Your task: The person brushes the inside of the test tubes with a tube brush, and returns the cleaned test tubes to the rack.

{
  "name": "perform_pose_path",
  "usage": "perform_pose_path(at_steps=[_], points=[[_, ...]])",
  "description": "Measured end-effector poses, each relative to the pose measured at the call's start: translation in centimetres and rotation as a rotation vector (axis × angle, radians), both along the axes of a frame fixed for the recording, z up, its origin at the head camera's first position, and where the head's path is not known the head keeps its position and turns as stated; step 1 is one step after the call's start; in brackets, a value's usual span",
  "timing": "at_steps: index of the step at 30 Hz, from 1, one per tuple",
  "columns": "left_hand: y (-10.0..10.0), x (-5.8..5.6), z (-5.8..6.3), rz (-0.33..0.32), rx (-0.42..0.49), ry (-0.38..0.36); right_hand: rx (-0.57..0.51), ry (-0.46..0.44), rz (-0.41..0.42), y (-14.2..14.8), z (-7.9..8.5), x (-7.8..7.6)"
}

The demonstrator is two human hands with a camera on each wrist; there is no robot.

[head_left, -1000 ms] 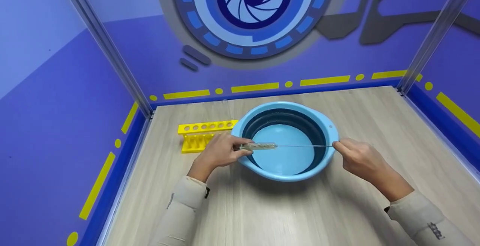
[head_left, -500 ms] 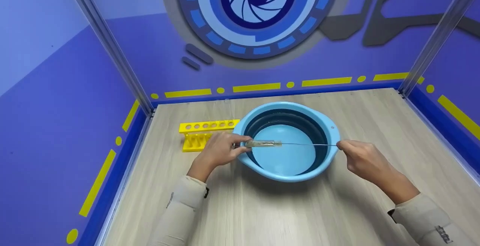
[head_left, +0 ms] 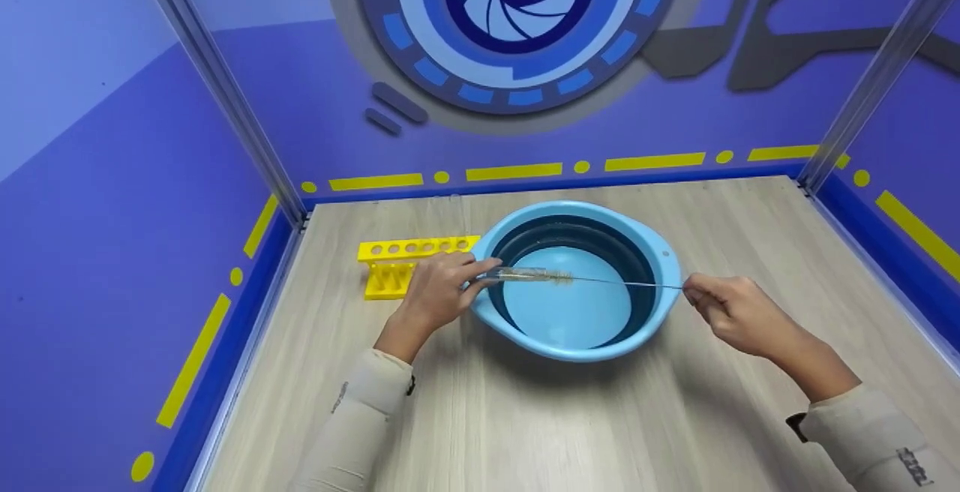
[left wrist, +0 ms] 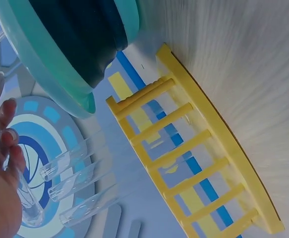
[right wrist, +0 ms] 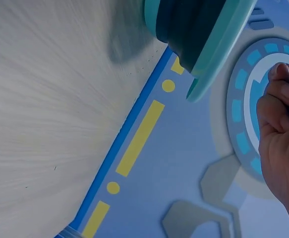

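Note:
Over the blue basin (head_left: 566, 355), my left hand (head_left: 442, 289) holds a clear glass test tube (head_left: 517, 274) between thumb and fingers, its mouth pointing right. The tube's rounded end (left wrist: 32, 210) sticks out behind the hand in the left wrist view. A test tube brush (head_left: 561, 277) lies partly in the tube; some tan bristles show outside the mouth. Its thin wire stem runs right across the basin to my right hand (head_left: 739, 316), which pinches the far end with curled fingers. In the right wrist view, the right hand (right wrist: 283, 109) is beside the basin's rim.
A yellow test tube rack (head_left: 418, 249) stands left of the basin, partly behind my left hand. Several clear test tubes (left wrist: 77, 186) stand behind the rack, faint in the head view. A blue printed wall (head_left: 570, 124) closes off the back of the wooden table (head_left: 570, 432).
My right hand has moved slightly right, drawing the brush partly out so bristles now show past the tube's mouth. The left hand and tube have tilted a little and risen slightly.

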State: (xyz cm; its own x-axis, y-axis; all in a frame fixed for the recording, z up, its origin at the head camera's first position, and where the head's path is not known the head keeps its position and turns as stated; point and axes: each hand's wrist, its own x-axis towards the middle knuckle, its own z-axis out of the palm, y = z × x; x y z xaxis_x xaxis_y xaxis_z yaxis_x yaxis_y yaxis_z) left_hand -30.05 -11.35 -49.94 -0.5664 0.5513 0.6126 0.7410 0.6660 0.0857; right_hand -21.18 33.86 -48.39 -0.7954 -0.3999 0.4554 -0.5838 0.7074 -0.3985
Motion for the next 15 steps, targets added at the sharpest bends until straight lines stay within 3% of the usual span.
perform_pose_path(at_steps=[5,9,12,15], points=[[-0.1,0.0,0.0,-0.004,-0.004,-0.039,-0.041,-0.102,-0.022,0.8,0.0,0.1],[-0.4,0.0,-0.2,-0.023,0.008,-0.092,-0.039,-0.108,-0.042,1.1,-0.3,0.2],[-0.6,0.1,-0.2,-0.036,0.019,-0.166,-0.025,-0.036,-0.037,1.2,-0.6,0.3],[-0.8,0.3,-0.1,-0.036,0.028,-0.263,0.012,0.117,-0.012,1.4,-0.9,0.4]])
